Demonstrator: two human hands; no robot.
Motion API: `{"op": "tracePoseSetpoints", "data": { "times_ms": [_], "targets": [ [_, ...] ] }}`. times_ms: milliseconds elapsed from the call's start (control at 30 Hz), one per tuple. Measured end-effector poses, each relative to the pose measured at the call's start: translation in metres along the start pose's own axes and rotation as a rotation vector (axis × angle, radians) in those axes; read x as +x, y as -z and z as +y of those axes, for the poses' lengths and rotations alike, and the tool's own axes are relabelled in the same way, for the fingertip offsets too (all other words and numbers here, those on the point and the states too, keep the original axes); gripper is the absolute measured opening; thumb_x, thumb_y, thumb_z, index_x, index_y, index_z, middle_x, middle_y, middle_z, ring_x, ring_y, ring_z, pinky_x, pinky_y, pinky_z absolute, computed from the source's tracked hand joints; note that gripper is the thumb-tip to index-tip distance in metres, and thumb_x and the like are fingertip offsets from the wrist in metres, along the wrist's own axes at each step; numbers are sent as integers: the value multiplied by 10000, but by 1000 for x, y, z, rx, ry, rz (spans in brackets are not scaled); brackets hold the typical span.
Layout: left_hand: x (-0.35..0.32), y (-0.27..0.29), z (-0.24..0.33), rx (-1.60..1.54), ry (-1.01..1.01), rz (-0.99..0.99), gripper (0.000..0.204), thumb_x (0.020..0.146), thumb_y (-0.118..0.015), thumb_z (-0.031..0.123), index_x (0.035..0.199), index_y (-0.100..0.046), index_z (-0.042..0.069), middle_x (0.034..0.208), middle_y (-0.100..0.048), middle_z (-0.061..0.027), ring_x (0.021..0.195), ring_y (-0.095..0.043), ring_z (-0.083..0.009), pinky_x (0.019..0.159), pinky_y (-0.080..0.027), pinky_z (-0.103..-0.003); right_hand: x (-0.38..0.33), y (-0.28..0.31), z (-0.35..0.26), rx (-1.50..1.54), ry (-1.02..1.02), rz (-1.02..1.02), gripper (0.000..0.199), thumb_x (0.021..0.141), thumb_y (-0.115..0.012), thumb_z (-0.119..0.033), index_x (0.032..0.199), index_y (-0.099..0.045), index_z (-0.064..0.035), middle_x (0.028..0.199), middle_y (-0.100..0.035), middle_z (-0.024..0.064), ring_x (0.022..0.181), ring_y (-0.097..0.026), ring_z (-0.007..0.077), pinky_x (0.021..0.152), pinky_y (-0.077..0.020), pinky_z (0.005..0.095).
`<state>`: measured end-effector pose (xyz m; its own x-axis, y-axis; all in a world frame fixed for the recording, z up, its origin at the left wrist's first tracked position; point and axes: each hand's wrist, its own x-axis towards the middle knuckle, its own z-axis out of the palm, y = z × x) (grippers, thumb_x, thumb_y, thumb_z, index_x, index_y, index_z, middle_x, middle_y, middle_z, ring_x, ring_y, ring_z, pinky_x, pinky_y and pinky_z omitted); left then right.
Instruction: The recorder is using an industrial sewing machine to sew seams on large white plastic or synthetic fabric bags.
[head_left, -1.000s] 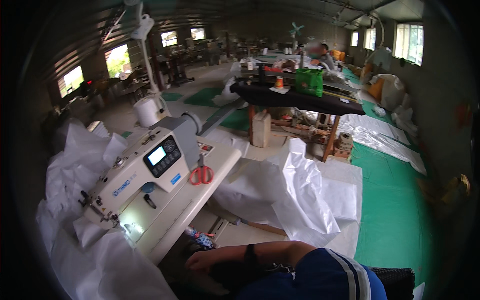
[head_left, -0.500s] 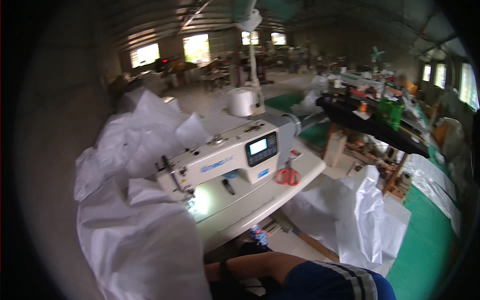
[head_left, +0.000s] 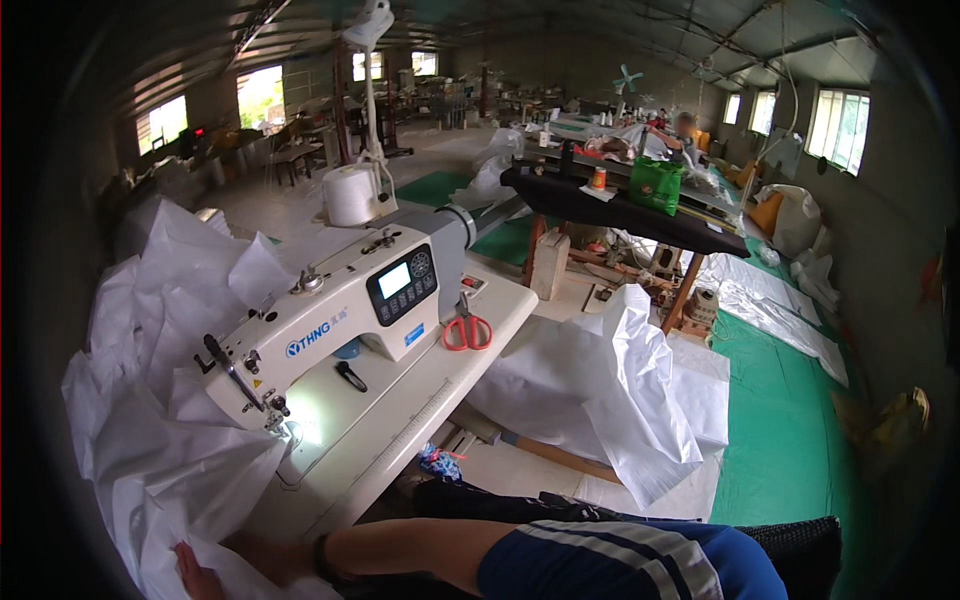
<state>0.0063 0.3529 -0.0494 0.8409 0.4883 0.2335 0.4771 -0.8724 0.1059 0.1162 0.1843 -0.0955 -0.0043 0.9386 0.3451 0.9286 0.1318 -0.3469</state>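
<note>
My right hand (head_left: 262, 558) is at the near left corner of the sewing table (head_left: 425, 405), against the white sheet (head_left: 185, 480); its grip I cannot tell. My left hand (head_left: 197, 576), only partly in view, touches the sheet; I cannot tell its closure. The sheet lies heaped along the table's left edge, beside the sewing machine (head_left: 330, 315). Red-handled scissors (head_left: 468, 328) lie toward the right edge.

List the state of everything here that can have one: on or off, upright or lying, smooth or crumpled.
Sewing machine: powered, screen lit.
Red-handled scissors: lying on the machine table.
White sheet at left: crumpled.
White sheet at right: crumpled.
Thread cone: upright.
Green bag: standing upright.
Green fan: spinning or stopped unclear.
Right hand: at the left sheet, partly hidden, grip unclear.
</note>
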Motion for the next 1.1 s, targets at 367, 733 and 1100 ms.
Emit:
{"op": "tracePoseSetpoints", "data": {
  "times_ms": [367, 733, 1100],
  "targets": [
    [-15, -15, -34, 4, -163, 155, 557, 898, -501, 415, 1285, -449, 18, 1305, -478, -165, 1234, -415, -314, 1017, -316, -470, -241, 51, -44, 635, -374, -453, 758, 750, -677, -410, 1360, -372, -80, 1186, -534, 184, 1061, -503, 353, 904, -401, 436],
    [-32, -20, -43, -35, 55, 98, 449, 892, -483, 289, 1250, -480, 20, 1278, -502, -144, 1204, -442, -288, 1022, -314, -421, -422, 303, -93, 955, -380, 1344, 505, 930, -473, -143, 1395, -278, -119, 822, -579, 49, 718, -564, 87, 618, -481, 235],
    [-49, 19, -14, 140, -116, 116, 336, 860, -567, 197, 1152, -564, 30, 1125, -575, -190, 1074, -517, -341, 937, -388, -421, -327, 96, -22, 1054, -741, -206, 679, 828, -653, -385, 1337, -383, -26, 1127, -597, 105, 1046, -553, 173, 893, -445, 307]
  ]
}}
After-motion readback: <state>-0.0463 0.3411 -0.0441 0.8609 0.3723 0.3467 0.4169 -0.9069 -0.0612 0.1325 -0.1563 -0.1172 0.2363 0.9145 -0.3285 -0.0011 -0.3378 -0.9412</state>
